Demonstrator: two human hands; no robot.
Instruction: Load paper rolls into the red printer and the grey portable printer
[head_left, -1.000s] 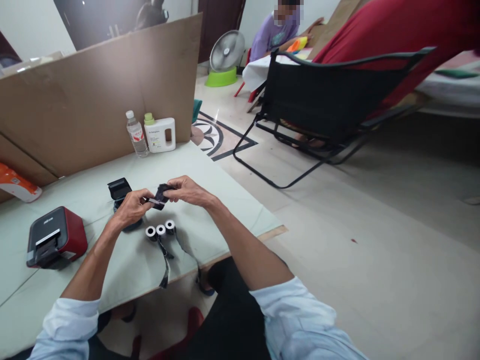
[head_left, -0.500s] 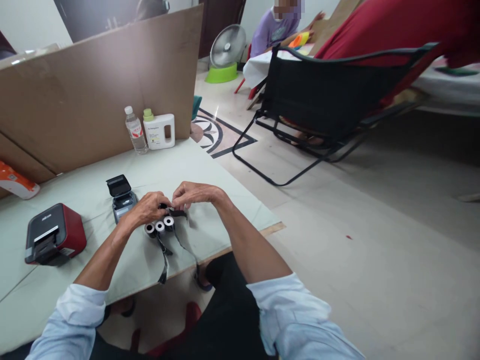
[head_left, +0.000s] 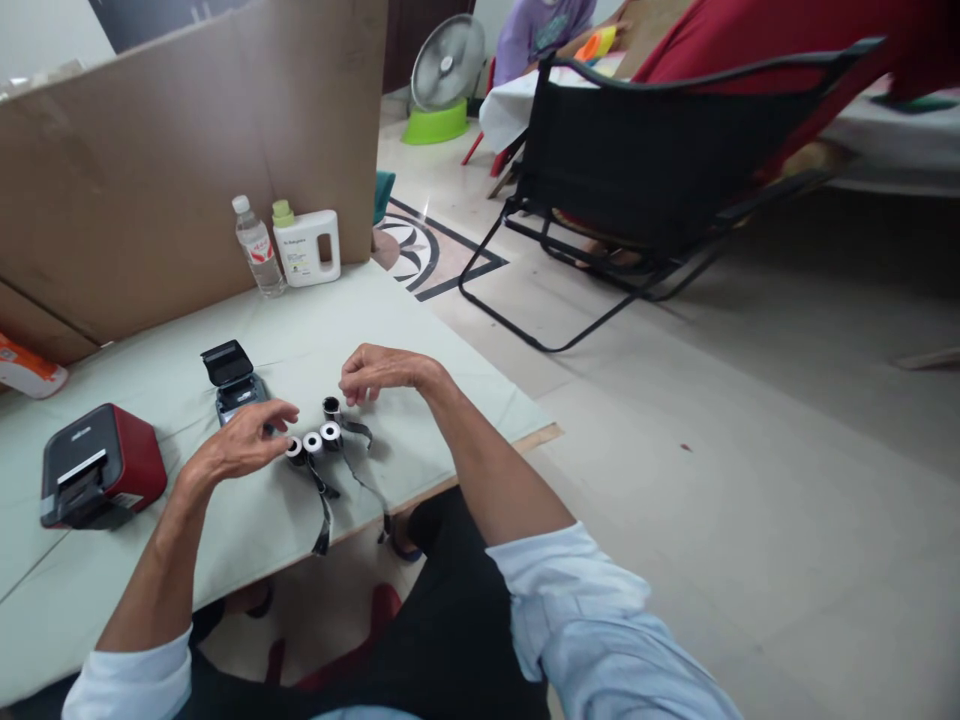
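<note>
My left hand (head_left: 251, 437) is open, its thumb and fingers apart. Its fingertips are close to the leftmost small black roll (head_left: 295, 455) with a white core; I cannot tell whether they touch. Beside that roll stand a middle roll (head_left: 313, 443) and a right roll (head_left: 330, 434). Thin dark strips trail from this row over the table edge. Just behind, another roll (head_left: 331, 408) stands with a curled black strip (head_left: 358, 432). My right hand (head_left: 369, 373) is closed above and right of it, fingertips together; anything between them is hidden. A handheld printer (head_left: 238, 388) lies behind my left hand, lid raised.
A red and black printer (head_left: 105, 468) sits at left on the pale table (head_left: 187, 545). A water bottle (head_left: 259, 250) and a white jug (head_left: 309, 248) stand against the cardboard partition (head_left: 195, 150). A black folding chair (head_left: 660, 160) with a seated person is at right.
My left hand has let go of the back roll and moved left toward the leftmost roll. My right hand has come away from that roll's strip. The view has shifted slightly.
</note>
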